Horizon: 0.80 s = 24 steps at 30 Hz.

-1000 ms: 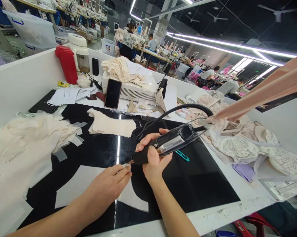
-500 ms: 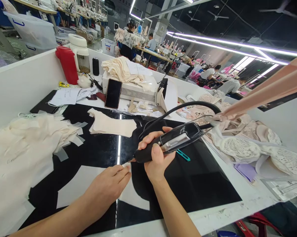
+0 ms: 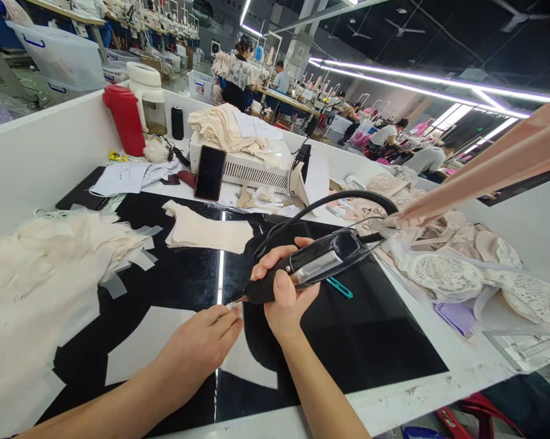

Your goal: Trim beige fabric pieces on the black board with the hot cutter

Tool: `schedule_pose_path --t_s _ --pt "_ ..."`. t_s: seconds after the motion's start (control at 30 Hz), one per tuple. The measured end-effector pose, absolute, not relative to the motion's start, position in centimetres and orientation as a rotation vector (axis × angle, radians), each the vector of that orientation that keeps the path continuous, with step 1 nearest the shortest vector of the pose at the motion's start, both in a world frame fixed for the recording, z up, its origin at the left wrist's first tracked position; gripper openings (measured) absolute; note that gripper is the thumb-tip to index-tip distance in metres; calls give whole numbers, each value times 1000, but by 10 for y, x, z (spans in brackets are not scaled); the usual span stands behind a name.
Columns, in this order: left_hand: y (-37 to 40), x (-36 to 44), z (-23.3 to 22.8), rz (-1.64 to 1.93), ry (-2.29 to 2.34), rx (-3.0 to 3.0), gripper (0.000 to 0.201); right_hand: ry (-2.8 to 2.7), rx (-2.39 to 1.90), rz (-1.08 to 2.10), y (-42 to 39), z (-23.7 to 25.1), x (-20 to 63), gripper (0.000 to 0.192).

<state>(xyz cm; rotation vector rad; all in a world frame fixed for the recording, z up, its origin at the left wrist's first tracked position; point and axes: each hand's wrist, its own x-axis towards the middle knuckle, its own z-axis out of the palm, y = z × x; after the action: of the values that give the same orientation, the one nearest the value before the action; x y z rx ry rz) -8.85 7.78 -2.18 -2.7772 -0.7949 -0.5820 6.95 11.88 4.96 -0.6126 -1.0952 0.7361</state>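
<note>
My right hand is wrapped around a black corded hand tool with a metal strip along its side. The tool's thin tip points down-left and meets the fingertips of my left hand. Those fingers are pressed together on a white fabric piece with curved edges, lying flat on the black glossy board. A small white bit shows at the fingertips; whether it is part of the piece I cannot tell. Pink fabric strips reach from the upper right to the tool's cord end.
Cream fabric pieces are heaped at left; a cream stack lies ahead. Behind stand a phone, a red jug and a white vented box. A teal cutter lies beyond my right hand. Lace bras pile at right.
The tool and my right hand have shifted slightly left and down. The cord and pink strips moved with them. My left hand and the white fabric piece stay in place.
</note>
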Motion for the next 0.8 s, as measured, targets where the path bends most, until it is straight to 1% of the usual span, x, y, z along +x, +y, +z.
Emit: schedule_pose_path --t_s 0.2,0.3,0.4,0.6,0.7,0.8 --pt "78 -89 -21 -570 -785 -2804 36 -1092 -628 733 118 49 69 41" --pt "77 -87 -23 -597 -777 -2764 33 -1098 -639 726 118 48 67 38" --pt "78 -83 -31 -734 -805 -2696 31 -1093 -655 726 116 46 66 34" --pt "89 -77 -51 -1012 -790 -2601 28 -1102 -653 725 119 39 69 35" --pt "93 -75 -59 -1144 -801 -2525 35 -1082 -674 728 117 42 68 40" --pt "96 -75 -65 -1198 -792 -2458 36 -973 -783 737 111 49 65 47"
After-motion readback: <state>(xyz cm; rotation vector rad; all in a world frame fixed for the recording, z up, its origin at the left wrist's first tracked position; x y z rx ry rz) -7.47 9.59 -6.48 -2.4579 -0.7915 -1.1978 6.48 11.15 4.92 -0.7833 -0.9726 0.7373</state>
